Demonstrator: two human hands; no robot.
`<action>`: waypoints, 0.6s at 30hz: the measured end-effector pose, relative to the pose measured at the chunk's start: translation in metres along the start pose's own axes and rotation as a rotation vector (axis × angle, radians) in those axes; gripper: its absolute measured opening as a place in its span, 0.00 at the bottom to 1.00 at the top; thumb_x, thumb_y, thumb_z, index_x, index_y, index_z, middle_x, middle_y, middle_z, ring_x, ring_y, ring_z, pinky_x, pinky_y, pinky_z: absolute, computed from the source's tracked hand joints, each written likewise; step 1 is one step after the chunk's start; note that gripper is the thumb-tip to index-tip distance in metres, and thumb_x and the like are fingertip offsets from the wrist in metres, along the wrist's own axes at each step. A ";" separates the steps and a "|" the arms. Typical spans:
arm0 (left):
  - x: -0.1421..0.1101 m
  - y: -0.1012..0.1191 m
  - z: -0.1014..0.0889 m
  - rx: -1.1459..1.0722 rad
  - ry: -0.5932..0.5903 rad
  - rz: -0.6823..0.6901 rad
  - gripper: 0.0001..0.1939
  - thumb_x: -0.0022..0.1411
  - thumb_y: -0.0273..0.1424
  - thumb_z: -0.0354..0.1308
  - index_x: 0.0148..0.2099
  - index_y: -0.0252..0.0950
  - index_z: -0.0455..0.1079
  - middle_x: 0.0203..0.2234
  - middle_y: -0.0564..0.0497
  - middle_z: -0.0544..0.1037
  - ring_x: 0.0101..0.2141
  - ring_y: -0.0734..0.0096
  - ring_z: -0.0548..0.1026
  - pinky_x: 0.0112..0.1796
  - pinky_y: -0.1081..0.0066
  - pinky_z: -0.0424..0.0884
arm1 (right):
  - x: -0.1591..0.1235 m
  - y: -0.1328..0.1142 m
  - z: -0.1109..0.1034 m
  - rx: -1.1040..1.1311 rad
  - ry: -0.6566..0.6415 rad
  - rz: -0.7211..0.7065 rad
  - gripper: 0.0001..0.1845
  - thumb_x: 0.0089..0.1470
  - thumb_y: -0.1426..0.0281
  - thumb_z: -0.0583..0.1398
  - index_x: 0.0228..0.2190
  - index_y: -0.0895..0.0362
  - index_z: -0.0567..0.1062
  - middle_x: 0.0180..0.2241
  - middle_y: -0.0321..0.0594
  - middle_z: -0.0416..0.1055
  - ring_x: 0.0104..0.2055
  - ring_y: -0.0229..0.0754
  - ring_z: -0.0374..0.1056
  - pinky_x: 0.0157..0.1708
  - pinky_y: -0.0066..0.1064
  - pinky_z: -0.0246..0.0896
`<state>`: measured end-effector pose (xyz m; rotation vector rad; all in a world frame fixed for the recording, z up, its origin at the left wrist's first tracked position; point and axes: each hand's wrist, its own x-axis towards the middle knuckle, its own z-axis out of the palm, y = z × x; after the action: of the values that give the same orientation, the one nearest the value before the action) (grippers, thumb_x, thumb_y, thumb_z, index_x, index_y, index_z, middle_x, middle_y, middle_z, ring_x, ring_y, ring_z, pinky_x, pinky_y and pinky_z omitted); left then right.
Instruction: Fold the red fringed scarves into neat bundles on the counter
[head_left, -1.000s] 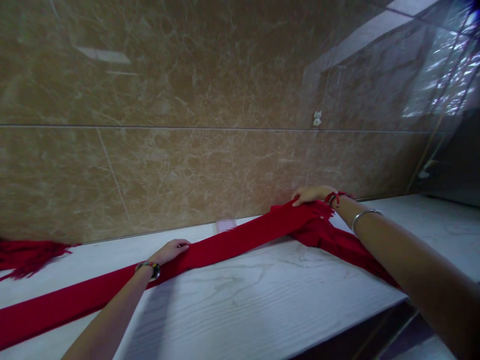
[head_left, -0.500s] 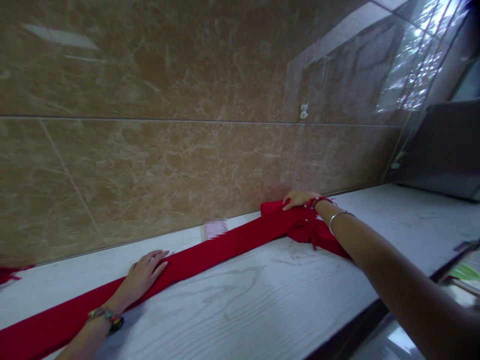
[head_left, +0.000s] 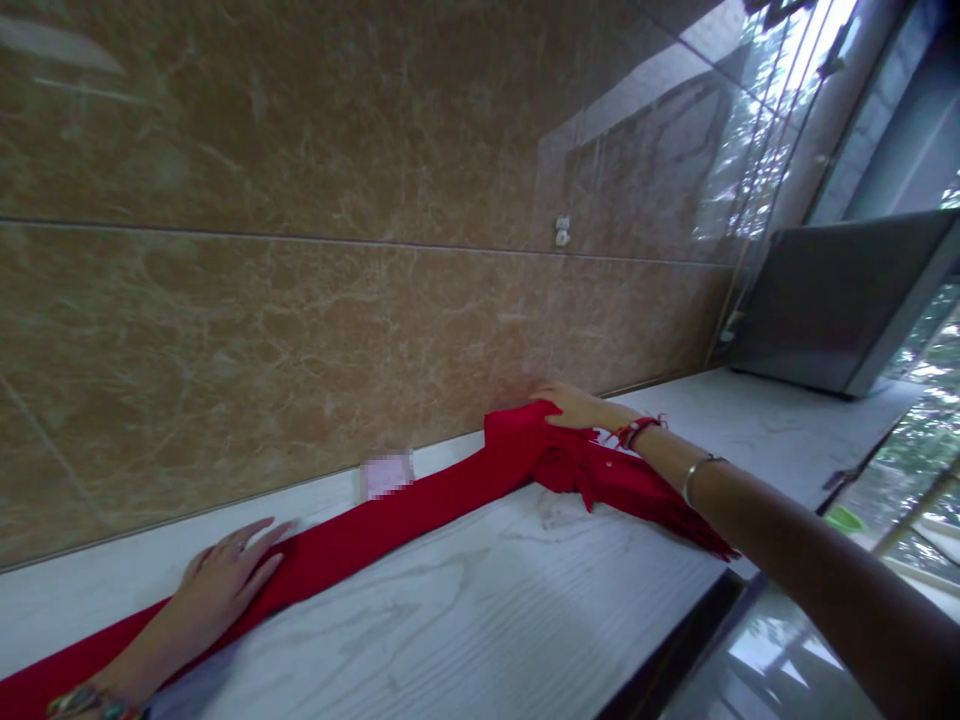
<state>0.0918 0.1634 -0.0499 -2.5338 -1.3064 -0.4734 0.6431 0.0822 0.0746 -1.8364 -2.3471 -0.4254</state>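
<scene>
At the lower left, the person's left hand, wearing a beaded bracelet, lies with fingers extended and slightly spread on a red fringed scarf, gripping nothing. The scarf stretches diagonally along a white wood-grain countertop. A blurred pale rectangular item sits just beside it, near the marbled tile wall. Farther right, the scarf bunches near the wall, its fringe towards the counter's front edge. There the right hand rests on the cloth, thumb apart; whether it pinches the fabric cannot be told. A silver bangle circles the right forearm. A grey metal box stands at the far right.
</scene>
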 end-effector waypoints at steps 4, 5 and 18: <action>0.026 0.066 -0.014 -0.054 0.010 0.146 0.25 0.60 0.45 0.40 0.56 0.43 0.59 0.53 0.47 0.64 0.51 0.61 0.63 0.49 0.60 0.61 | -0.029 -0.030 0.021 -0.026 -0.054 0.008 0.43 0.42 0.67 0.59 0.58 0.56 0.48 0.57 0.50 0.50 0.57 0.54 0.48 0.50 0.46 0.48; 0.032 0.082 -0.016 -0.066 0.004 0.172 0.24 0.60 0.45 0.40 0.56 0.44 0.58 0.53 0.47 0.63 0.51 0.62 0.62 0.49 0.60 0.60 | -0.033 -0.035 0.025 -0.070 -0.044 0.058 0.42 0.43 0.70 0.58 0.58 0.58 0.47 0.57 0.52 0.50 0.56 0.55 0.48 0.49 0.47 0.50; 0.039 0.156 -0.005 -0.139 -0.033 0.340 0.23 0.61 0.42 0.44 0.57 0.45 0.56 0.57 0.49 0.58 0.55 0.59 0.56 0.52 0.56 0.56 | -0.054 0.030 0.030 -0.498 0.087 -0.113 0.16 0.52 0.80 0.51 0.43 0.59 0.68 0.46 0.49 0.66 0.50 0.47 0.58 0.46 0.42 0.53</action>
<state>0.2399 0.1020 -0.0414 -2.8124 -0.8504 -0.4635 0.6881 0.0474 0.0357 -1.8147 -2.4476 -1.1688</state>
